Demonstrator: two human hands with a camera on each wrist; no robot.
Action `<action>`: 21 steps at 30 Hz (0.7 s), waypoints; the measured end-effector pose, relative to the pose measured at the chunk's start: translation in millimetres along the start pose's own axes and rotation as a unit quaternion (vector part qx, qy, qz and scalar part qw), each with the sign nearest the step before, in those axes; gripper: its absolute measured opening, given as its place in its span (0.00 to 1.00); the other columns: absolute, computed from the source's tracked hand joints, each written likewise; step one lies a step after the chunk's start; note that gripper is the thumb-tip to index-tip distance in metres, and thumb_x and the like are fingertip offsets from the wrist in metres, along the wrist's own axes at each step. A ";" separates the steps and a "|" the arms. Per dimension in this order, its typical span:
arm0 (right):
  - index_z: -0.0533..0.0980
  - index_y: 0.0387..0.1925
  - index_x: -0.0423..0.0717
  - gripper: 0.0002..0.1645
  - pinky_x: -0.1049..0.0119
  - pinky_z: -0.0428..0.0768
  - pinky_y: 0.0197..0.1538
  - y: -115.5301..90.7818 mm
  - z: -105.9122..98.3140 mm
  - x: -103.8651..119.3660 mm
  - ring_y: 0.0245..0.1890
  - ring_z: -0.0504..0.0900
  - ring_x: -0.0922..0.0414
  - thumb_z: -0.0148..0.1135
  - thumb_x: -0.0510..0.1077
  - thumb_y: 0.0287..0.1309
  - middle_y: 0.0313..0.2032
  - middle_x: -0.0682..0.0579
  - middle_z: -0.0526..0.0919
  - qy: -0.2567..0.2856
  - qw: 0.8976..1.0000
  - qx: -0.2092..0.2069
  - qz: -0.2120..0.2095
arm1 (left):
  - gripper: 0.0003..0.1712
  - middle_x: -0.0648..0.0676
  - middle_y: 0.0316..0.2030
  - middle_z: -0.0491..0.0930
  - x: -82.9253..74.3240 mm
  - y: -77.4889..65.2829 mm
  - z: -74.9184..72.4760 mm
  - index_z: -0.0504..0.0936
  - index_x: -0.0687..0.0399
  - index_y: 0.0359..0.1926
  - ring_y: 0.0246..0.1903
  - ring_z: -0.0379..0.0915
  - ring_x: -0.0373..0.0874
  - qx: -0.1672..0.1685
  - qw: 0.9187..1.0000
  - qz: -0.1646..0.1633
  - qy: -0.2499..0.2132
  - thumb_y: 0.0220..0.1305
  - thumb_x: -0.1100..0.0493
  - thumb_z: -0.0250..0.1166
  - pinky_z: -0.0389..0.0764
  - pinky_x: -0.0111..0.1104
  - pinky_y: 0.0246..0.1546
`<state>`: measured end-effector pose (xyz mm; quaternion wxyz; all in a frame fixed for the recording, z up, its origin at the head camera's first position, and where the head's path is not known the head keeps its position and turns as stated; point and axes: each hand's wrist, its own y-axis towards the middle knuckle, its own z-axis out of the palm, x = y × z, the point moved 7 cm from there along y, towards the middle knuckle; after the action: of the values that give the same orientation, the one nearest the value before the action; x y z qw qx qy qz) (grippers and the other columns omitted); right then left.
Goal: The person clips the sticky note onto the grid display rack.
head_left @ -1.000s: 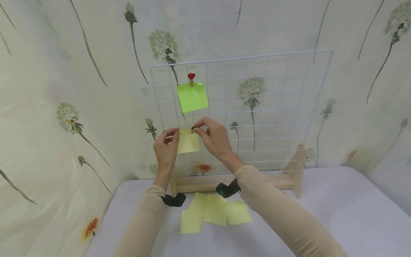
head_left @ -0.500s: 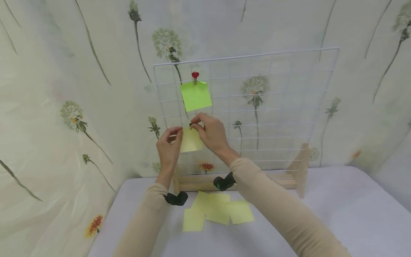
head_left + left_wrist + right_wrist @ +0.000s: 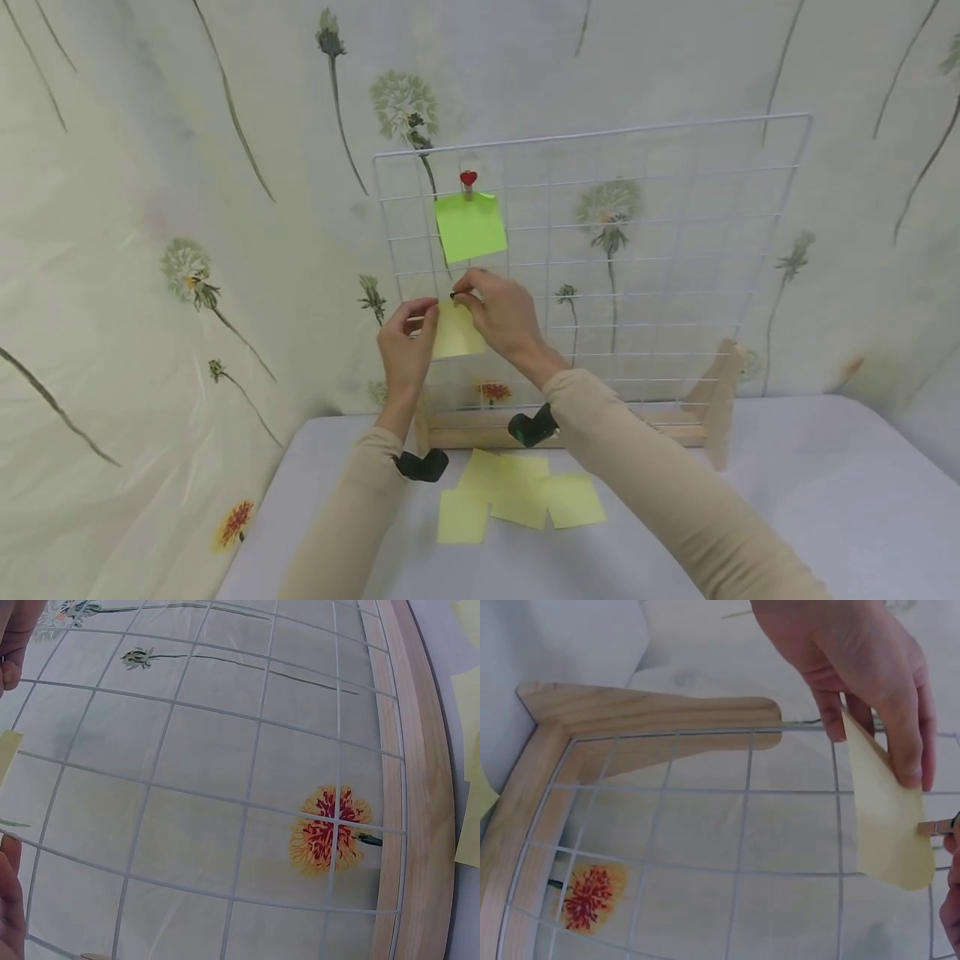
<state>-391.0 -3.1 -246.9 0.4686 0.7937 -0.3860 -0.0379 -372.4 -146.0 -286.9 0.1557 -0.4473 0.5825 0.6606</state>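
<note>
Against the wire grid, my left hand [image 3: 405,350] pinches a pale yellow sticky note [image 3: 459,333] by its left upper edge. The note hangs below a bright green note [image 3: 472,229], which a clip with a red heart [image 3: 468,178] holds to the grid. Thumb and fingers of my right hand [image 3: 504,315] pinch a small wooden clothespin [image 3: 932,828] with a dark top. In the right wrist view, the clothespin's tip meets the note's top edge, and the note bows. The left wrist view shows only a corner of the note and some fingertips.
The white wire grid [image 3: 592,135] stands upright in a wooden base [image 3: 720,408] at the back of the white table [image 3: 810,500]. Several yellow sticky notes [image 3: 461,517] lie overlapping in front of it. A floral curtain [image 3: 300,250] hangs behind and at the left.
The head view has swung a little left, so the scene sits further right. Against the grid, my right hand and the clothespin have shifted slightly left along the note's top; the left hand keeps its hold.
</note>
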 end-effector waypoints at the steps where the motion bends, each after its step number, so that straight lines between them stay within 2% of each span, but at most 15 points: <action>1: 0.79 0.35 0.47 0.05 0.62 0.80 0.34 0.1 0.2 0.1 0.33 0.85 0.56 0.65 0.42 0.55 0.35 0.52 0.86 -0.003 1.000 0.002 -0.001 | 0.09 0.64 0.38 0.84 0.1 0.2 0.3 0.82 0.66 0.41 0.34 0.81 0.57 -0.001 1.000 -0.001 0.002 0.62 0.66 0.62 0.83 0.42 0.36; 12: 0.79 0.34 0.48 0.04 0.63 0.81 0.35 3.8 3.5 2.8 0.32 0.84 0.56 0.65 0.42 0.56 0.33 0.53 0.86 -0.041 0.999 0.031 -0.006 | 0.09 0.64 0.38 0.83 -0.2 1.4 2.2 0.82 0.67 0.41 0.35 0.81 0.57 -0.003 1.000 0.001 0.001 0.61 0.67 0.62 0.82 0.45 0.38; 21: 0.79 0.36 0.49 0.04 0.64 0.79 0.30 5.3 7.1 5.0 0.29 0.83 0.56 0.63 0.42 0.58 0.33 0.54 0.86 -0.067 0.996 0.058 -0.003 | 0.09 0.64 0.37 0.83 1.5 1.2 1.9 0.82 0.66 0.41 0.34 0.81 0.56 0.001 1.000 0.000 0.001 0.61 0.66 0.62 0.78 0.23 0.32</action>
<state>-393.6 -12.8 -245.2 0.3952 0.8161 -0.4158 -0.0699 -374.9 -145.1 -287.4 0.1555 -0.4477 0.5832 0.6598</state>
